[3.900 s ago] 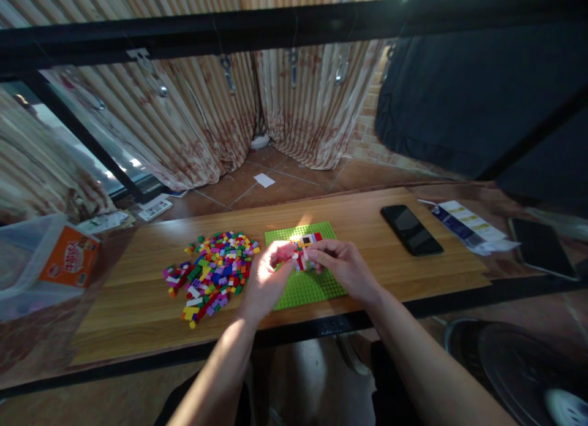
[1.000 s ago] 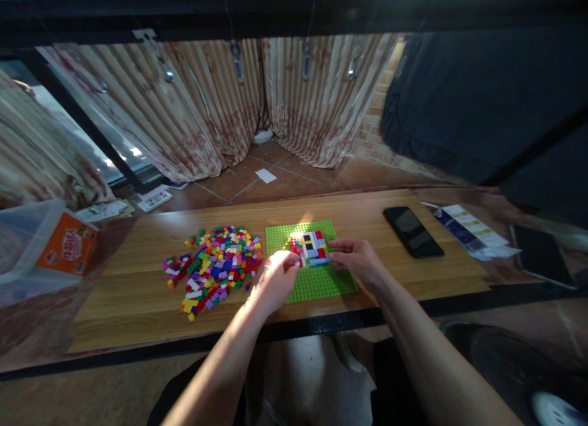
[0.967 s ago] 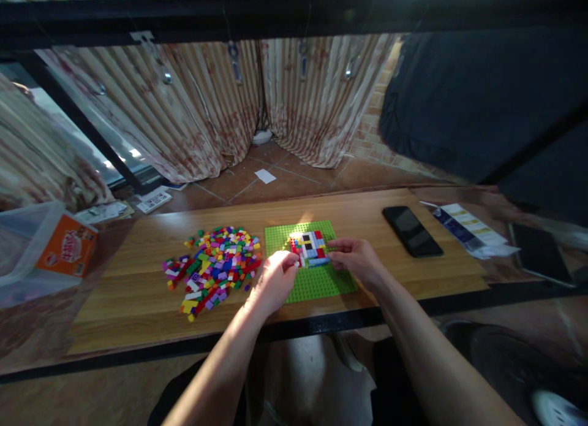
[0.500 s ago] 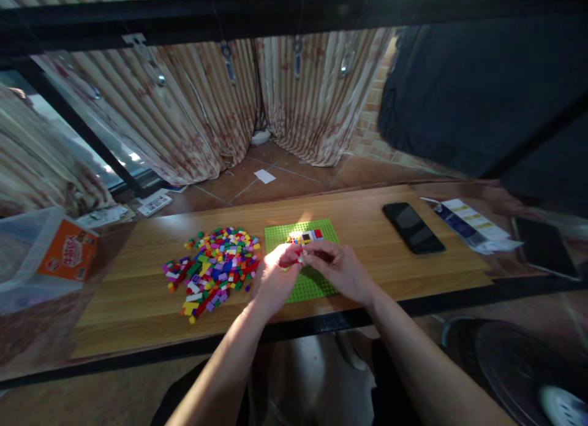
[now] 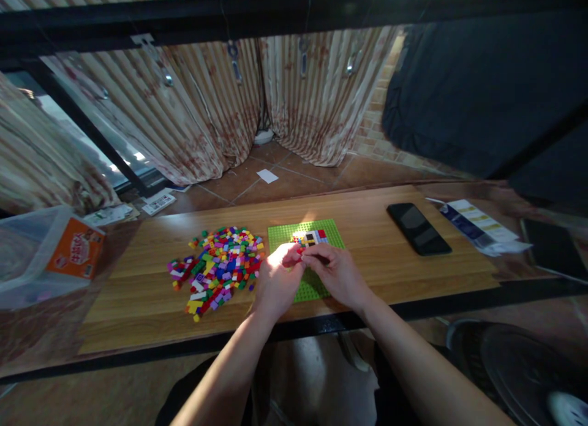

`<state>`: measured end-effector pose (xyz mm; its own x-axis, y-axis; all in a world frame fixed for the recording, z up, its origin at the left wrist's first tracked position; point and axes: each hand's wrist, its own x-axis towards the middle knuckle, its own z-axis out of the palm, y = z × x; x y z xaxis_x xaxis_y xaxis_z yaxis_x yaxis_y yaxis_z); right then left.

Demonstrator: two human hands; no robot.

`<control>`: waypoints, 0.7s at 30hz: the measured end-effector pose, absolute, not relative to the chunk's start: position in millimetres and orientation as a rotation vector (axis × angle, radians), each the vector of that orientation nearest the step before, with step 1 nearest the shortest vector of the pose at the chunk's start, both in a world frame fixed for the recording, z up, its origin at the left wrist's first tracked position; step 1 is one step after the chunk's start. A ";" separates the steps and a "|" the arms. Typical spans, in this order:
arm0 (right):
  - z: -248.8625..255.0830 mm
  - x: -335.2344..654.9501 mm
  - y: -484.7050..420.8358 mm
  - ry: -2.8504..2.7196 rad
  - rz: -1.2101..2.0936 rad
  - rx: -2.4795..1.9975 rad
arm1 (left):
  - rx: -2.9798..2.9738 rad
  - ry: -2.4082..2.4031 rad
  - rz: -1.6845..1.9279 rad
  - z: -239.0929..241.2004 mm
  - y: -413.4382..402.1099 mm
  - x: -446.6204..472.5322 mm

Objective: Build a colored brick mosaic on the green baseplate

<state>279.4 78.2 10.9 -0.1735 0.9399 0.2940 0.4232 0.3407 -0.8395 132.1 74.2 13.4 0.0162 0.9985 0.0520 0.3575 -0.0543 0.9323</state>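
Observation:
My left hand [image 5: 281,274] and my right hand [image 5: 337,274] meet over the green studded baseplate [image 5: 316,289]. Between their fingertips is a small red toy brick [image 5: 300,251], mostly hidden by the fingers. Both hands are closed in a pinch around it. Just beyond the fingers, a small group of joined bricks [image 5: 315,236] in white, black, red and other colours sits on the plate. Left of my left hand lies a loose heap of multicoloured bricks [image 5: 227,263].
A black phone [image 5: 419,228] lies on the wooden table [image 5: 367,217] to the right, with printed papers [image 5: 482,224] and a dark tablet-like device [image 5: 554,247] beyond it. At the far left stands a clear plastic box [image 5: 34,248] with an orange label.
The view has shifted slightly, moving the scene a little to the right. My fingertips have drawn closer together over the brick; a whitish piece seen between them earlier is now hidden.

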 end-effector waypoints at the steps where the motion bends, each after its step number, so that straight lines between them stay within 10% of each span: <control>1: 10.9 279.2 77.9 -1.767 0.737 -1.215 | 1.534 1.452 1.064 13.0 74.1 133.3; 21: 16.8 307.2 93.8 -1.138 0.889 -1.191 | 1.941 1.484 1.039 6.8 76.3 146.3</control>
<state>307.2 93.8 16.8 0.2283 0.9551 0.1889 0.0480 0.1828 -0.9820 146.3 76.3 6.8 0.1232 0.9528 0.2774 0.5869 -0.2954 0.7539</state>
